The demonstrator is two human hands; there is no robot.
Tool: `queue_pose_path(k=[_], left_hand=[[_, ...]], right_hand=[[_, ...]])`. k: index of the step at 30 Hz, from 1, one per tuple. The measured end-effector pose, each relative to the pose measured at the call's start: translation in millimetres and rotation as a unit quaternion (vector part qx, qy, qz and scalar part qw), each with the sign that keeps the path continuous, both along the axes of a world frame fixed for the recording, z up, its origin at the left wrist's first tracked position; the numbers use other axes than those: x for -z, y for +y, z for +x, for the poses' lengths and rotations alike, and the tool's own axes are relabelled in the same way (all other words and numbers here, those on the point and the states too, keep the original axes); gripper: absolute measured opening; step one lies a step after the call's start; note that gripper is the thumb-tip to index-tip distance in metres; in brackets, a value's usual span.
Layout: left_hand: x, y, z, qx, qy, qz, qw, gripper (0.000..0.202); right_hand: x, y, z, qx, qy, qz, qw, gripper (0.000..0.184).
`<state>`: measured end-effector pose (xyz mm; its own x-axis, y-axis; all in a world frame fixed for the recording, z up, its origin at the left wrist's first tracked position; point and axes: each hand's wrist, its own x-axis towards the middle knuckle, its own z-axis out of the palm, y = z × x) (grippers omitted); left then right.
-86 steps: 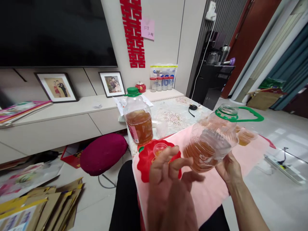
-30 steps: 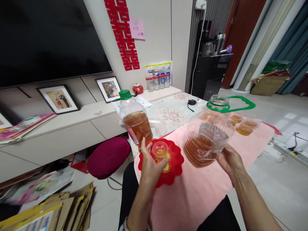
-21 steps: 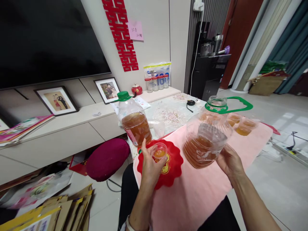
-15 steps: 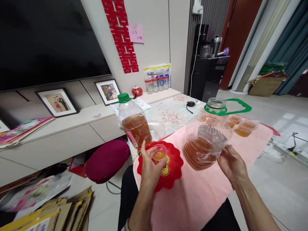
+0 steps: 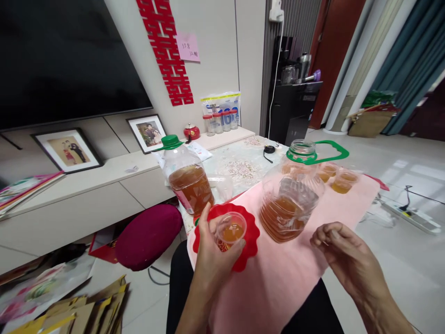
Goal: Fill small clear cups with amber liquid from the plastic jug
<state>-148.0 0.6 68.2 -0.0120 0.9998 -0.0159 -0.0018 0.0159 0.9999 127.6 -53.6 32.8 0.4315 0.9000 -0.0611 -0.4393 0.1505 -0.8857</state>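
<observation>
My left hand [image 5: 213, 260] is wrapped round a small clear plastic cup [image 5: 231, 230] of amber liquid, lifted just above a red scalloped plate [image 5: 248, 241]. My right hand [image 5: 342, 255] hovers near the pink cloth [image 5: 288, 273], fingers loosely curled and holding nothing. Just left of it stands an open clear jug [image 5: 290, 199] with a green collar and handle, part full of amber liquid. A second jug [image 5: 186, 178] with a green cap stands behind the plate.
Several filled small cups [image 5: 335, 178] sit on the far end of the pink cloth. Behind is a patterned tablecloth [image 5: 243, 169], a low cabinet with framed photos [image 5: 148, 133] and jars [image 5: 219, 123]. A maroon cushion [image 5: 148, 236] and cardboard [image 5: 69, 315] lie on the floor.
My left hand has picked the small cup up off the red plate and drawn it nearer. My right hand has let go of the open jug, which now stands by itself.
</observation>
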Motion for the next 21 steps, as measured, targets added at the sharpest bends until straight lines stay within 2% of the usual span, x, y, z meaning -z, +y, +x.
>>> queue_pose_path(k=[4,7,14,21], left_hand=[[-26.5,-25,17,0.032,-0.034,-0.054,0.997,0.114],[-29.2,-41,25,0.087,-0.035,-0.077,0.993,0.112],[5.7,-51,36,0.229,-0.081,-0.071,0.968,0.108],[31.3,-51,53,0.301,-0.129,-0.100,0.940,0.114]], right_hand=[[-18.9,-17,-27,-0.126,-0.063,0.030,0.990,0.034],[-24.5,-23,-40,-0.185,-0.071,0.028,0.980,0.039],[-16.1,-36,-41,-0.248,-0.080,0.006,0.965,0.045],[-0.6,-49,-29,-0.253,-0.048,-0.046,0.965,0.050]])
